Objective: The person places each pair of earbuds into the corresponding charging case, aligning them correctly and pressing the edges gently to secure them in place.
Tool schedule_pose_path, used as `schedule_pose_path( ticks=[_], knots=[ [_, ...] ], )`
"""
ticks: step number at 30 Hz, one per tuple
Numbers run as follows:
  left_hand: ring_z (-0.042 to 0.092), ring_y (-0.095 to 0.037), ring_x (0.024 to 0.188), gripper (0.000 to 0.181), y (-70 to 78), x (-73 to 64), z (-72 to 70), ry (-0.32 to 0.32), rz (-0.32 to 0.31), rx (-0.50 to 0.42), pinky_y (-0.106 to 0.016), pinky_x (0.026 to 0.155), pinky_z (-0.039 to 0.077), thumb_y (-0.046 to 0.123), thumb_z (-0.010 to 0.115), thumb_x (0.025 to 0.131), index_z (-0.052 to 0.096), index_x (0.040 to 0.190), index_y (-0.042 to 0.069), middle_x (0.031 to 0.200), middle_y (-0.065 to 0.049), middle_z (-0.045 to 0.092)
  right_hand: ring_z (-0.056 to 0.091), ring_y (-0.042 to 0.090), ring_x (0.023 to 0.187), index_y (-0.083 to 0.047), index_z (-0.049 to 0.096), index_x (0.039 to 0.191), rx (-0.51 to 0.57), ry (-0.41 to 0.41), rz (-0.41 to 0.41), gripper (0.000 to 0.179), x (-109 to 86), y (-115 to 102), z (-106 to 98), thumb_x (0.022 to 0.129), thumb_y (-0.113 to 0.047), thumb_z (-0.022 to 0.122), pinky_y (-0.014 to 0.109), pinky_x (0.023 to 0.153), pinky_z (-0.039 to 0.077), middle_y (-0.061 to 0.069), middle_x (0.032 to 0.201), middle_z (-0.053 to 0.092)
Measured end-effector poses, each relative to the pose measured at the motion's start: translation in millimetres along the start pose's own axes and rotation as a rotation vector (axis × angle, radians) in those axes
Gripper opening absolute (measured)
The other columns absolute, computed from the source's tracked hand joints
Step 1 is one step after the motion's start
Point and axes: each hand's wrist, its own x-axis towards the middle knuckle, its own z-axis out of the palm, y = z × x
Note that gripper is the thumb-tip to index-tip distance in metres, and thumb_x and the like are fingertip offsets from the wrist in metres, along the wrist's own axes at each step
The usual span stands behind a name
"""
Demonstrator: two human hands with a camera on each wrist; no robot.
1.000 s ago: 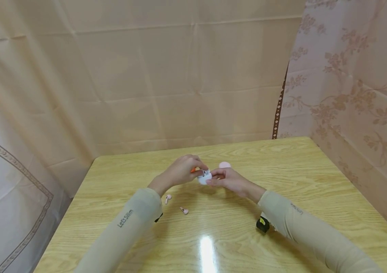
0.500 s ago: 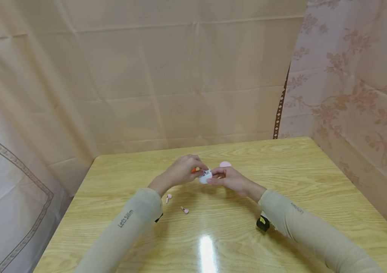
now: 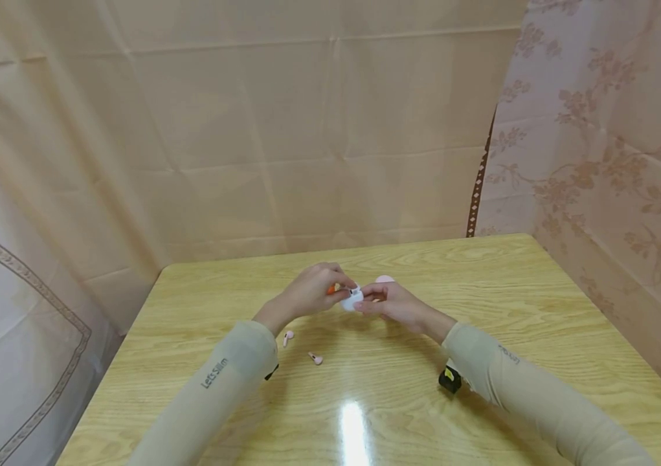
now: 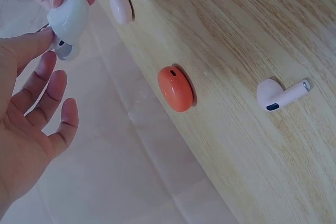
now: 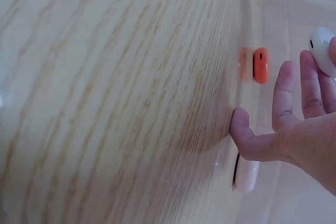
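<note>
In my right hand (image 3: 403, 309) I hold the white case (image 3: 351, 301), its thumb and fingers bent around the side, above the table (image 3: 388, 362). My left hand (image 3: 313, 290) pinches with thumb and finger a white part (image 4: 64, 51) at the mouth of the case; its other fingers curl loosely. Whether this part is an earbud or the lid, I cannot tell. Since one second ago, the case has moved slightly up or away from me, and both hands keep their grip. The pink earbuds (image 3: 289, 337) did not move. So I judge that the work at the case is not finished. The red case (image 4: 177, 88) and the pink case (image 4: 121, 8) stand nearby, untouched by my fingertips.
</note>
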Motion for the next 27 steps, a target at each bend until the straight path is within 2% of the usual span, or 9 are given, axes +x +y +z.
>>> schedule_pose_path(
  ticks=[5,11,17,22,27],
  knots=[
    [0.061,-0.016,0.081,0.016,-1.7,0.6,2.9,0.017,0.006,0.004,-0.028,0.07,0.049,0.014,0.074,0.095,0.079,0.109,0.011,0.1,-0.001,0.07,0.062,0.021,0.085,0.001,0.067,0.121,-0.008,0.011,0.004,0.031,-0.1,-0.3,0.7,0.097,-0.017,0.072,0.022,0.054,0.034,0.004,0.103,0.071],
    [0.066,-0.019,0.087,0.011,-3.1,1.9,6.3,0.043,0.041,0.002,-0.031,0.076,0.051,0.013,0.074,0.095,0.079,0.104,0.01,0.099,0.0,0.073,0.057,0.017,0.076,0.003,0.067,0.12,-0.027,0.006,0.005,0.031,0.7,0.5,0.6,0.097,-0.017,0.071,0.023,0.053,0.033,0.005,0.103,0.072],
    [0.065,-0.013,0.085,0.009,-2.7,2.2,7.5,0.054,0.044,0.019,-0.033,0.08,0.052,0.013,0.074,0.094,0.08,0.101,0.011,0.097,0.001,0.075,0.06,0.024,0.088,0.001,0.068,0.12,-0.053,0.005,0.017,0.031,3.2,2.6,0.4,0.097,-0.02,0.072,0.024,0.056,0.034,0.004,0.105,0.071],
    [0.066,-0.013,0.084,0.009,-1.5,2.0,7.8,0.05,0.039,0.013,-0.033,0.079,0.052,0.012,0.074,0.094,0.08,0.102,0.01,0.097,0.0,0.076,0.058,0.021,0.082,0.001,0.068,0.119,-0.051,0.007,0.023,0.031,4.0,3.2,1.0,0.096,-0.019,0.072,0.024,0.055,0.033,0.005,0.105,0.072],
    [0.066,-0.013,0.082,0.009,-1.4,1.9,9.8,0.06,0.055,-0.017,-0.03,0.075,0.051,0.008,0.075,0.093,0.079,0.1,0.007,0.098,-0.002,0.076,0.059,0.021,0.084,0.001,0.068,0.118,-0.044,0.007,0.022,0.03,3.4,3.5,2.0,0.096,-0.019,0.072,0.023,0.055,0.033,0.004,0.103,0.072]
  ],
)
